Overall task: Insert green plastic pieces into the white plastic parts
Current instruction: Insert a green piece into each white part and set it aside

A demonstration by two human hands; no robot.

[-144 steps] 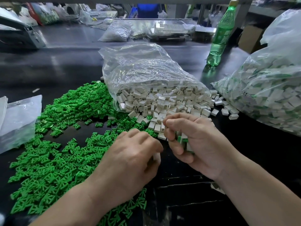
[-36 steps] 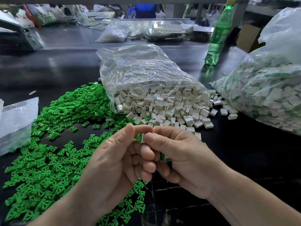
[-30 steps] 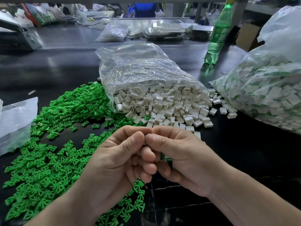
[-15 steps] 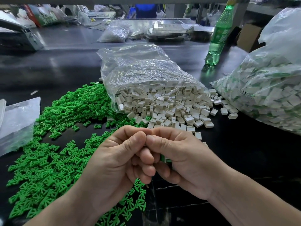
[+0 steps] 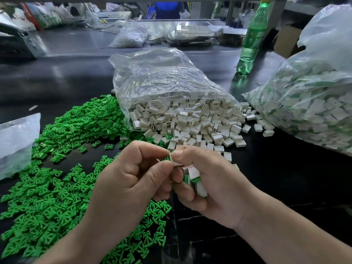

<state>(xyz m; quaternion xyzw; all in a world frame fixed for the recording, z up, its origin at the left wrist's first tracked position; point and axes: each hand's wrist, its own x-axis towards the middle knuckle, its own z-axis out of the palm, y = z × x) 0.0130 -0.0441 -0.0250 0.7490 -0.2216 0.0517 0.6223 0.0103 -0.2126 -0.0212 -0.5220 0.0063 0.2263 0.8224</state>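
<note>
Between both thumb tips, a white plastic part [image 5: 172, 159] with a green plastic piece [image 5: 167, 158] at its edge is pinched. The left hand [image 5: 133, 180] curls knuckles-up. The right hand [image 5: 215, 187] also cups several assembled blocks [image 5: 194, 174]. Left of the grip lie flat, forked green pieces [image 5: 57, 187]. Beyond it, boxy white parts [image 5: 190, 126] spill from a crinkled clear bag [image 5: 162, 82].

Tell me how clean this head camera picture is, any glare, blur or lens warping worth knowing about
Head view: overhead light glares off the dark table and the clear bag; head view, the green bottle leans, probably wide-angle distortion; head view, the left hand and right hand, pinching a white part between them, look sharp, the far clutter soft.
</note>
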